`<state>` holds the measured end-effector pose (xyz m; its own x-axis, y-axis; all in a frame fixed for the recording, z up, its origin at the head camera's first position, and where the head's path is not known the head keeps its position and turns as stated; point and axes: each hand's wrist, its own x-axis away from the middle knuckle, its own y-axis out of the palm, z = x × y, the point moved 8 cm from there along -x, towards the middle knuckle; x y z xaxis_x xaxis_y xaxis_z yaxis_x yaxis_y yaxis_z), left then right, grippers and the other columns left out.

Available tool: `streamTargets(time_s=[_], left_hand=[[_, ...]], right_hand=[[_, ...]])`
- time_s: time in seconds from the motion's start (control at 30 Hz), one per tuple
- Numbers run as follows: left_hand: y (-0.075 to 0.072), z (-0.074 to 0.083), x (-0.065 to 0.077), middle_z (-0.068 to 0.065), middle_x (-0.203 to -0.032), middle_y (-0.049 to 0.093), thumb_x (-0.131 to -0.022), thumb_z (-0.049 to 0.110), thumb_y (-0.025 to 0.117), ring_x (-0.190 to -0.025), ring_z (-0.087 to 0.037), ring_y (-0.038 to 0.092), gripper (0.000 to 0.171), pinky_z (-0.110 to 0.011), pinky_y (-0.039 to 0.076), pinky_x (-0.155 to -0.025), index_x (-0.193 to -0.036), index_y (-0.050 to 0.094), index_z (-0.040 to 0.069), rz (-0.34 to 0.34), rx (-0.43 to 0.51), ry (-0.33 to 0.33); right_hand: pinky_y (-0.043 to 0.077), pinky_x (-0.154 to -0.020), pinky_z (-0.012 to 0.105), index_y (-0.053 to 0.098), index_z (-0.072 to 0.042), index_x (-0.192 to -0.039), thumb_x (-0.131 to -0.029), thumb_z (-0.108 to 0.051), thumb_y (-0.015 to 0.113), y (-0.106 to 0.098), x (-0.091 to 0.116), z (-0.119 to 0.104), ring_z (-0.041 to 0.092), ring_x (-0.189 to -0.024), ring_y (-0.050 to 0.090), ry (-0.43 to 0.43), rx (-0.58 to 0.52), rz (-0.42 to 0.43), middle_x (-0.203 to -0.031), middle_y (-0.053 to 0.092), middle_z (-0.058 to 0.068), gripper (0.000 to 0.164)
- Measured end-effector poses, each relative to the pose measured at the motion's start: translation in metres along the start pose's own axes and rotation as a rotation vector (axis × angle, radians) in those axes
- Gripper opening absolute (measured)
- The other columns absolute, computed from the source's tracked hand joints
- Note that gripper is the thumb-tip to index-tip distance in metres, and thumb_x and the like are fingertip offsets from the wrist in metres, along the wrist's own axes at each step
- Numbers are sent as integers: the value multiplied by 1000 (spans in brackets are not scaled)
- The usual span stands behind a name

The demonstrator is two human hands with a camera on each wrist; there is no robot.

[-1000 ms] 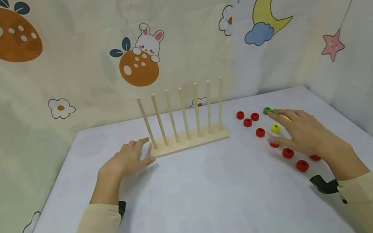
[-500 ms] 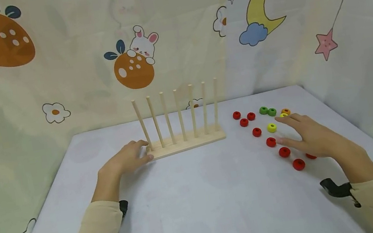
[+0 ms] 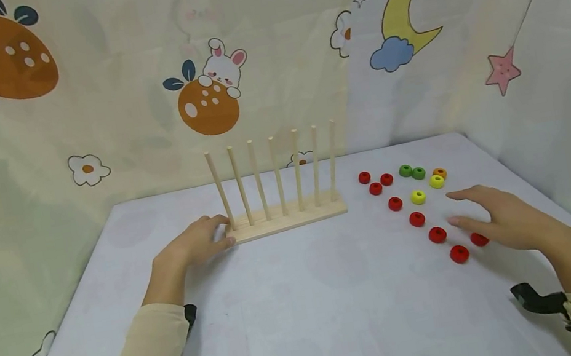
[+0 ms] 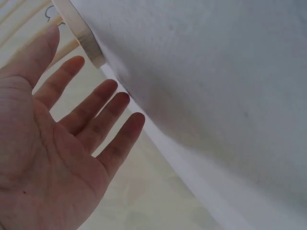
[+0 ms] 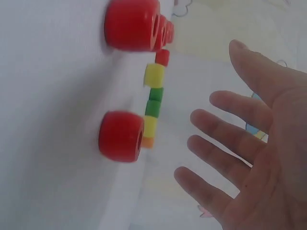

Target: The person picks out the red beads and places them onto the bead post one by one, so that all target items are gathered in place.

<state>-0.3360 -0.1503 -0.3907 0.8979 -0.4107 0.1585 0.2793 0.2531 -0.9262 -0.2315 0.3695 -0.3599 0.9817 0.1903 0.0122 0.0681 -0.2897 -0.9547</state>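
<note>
A pale wooden rack with several upright bare pegs stands at the back middle of the white table. My left hand is at the rack's left end, thumb and index finger right at the base's edge. In the left wrist view its fingers are relaxed and spread beside the base. My right hand hovers palm down over the right side, fingers loosely extended and holding nothing. Below it a red bead is partly hidden; another red bead lies near the thumb.
More red beads, two green beads, two yellow beads and an orange bead lie scattered at the table's right. A patterned cloth hangs behind the table's back edge.
My right hand has drawn back toward the near right, uncovering the green, yellow and orange beads. My left hand has moved slightly closer onto the rack's end.
</note>
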Motion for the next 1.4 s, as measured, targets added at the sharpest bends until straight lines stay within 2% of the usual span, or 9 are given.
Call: streamTargets(time_s=[0.2, 0.4, 0.57, 0.73, 0.97, 1.13, 1.27, 1.4], left_hand=[[1, 0, -2, -22, -138, 54, -102, 38, 63, -128, -37, 52, 49, -58, 39, -110, -144, 53, 16, -10, 6, -14], [0, -3, -3, -24, -133, 56, -102, 36, 63, -124, -38, 54, 47, -58, 40, -109, -142, 55, 14, -6, -8, -6], [-1, -6, -1, -24, -131, 57, -102, 36, 63, -123, -39, 54, 46, -59, 40, -109, -142, 55, 13, 4, -3, -1], [-2, -9, 0, -23, -135, 54, -102, 39, 63, -125, -39, 52, 48, -61, 41, -108, -144, 54, 16, -8, 5, -14], [2, -6, -6, -25, -139, 51, -102, 37, 63, -130, -47, 48, 47, -65, 39, -108, -143, 54, 17, -16, 12, 1], [5, -10, -10, -23, -144, 48, -102, 37, 63, -134, -49, 43, 48, -69, 37, -107, -145, 50, 21, -6, 35, -30], [8, -14, -8, -20, -154, 39, -103, 43, 60, -141, -48, 34, 53, -75, 34, -106, -150, 44, 26, -28, 73, -79], [9, -17, -4, -18, -159, 33, -104, 45, 57, -145, -47, 29, 54, -77, 31, -106, -152, 39, 29, -51, 85, -113]], right_hand=[[55, -87, 63, 52, -3, -145, -98, -43, 68, 0, 10, 12, 51, -117, 56, -1, -48, -11, -140, 52, 28, 64], [57, -87, 57, 57, -3, -140, -95, -39, 74, 6, 12, 13, 44, -114, 62, -38, -69, -17, -135, 60, 25, 61], [59, -82, 56, 60, -2, -137, -91, -39, 78, 8, 14, 15, 43, -110, 65, -30, -68, -33, -130, 64, 25, 62], [59, -83, 54, 61, -2, -136, -91, -40, 78, 13, 16, 19, 40, -108, 67, -13, -85, -69, -129, 64, 24, 62], [61, -80, 49, 62, 0, -133, -89, -27, 80, 20, 18, 28, 37, -102, 68, 9, -69, -98, -122, 67, 22, 55], [60, -82, 52, 64, 1, -128, -89, -17, 79, 23, 19, 31, 37, -101, 67, 7, -39, -89, -114, 69, 17, 45], [60, -82, 53, 66, 0, -123, -90, -12, 77, 23, 18, 28, 36, -99, 67, -12, -8, -87, -110, 71, 14, 37], [61, -80, 51, 67, -1, -122, -92, -11, 75, 23, 15, 23, 33, -97, 67, -25, -16, -85, -112, 70, 15, 33]])
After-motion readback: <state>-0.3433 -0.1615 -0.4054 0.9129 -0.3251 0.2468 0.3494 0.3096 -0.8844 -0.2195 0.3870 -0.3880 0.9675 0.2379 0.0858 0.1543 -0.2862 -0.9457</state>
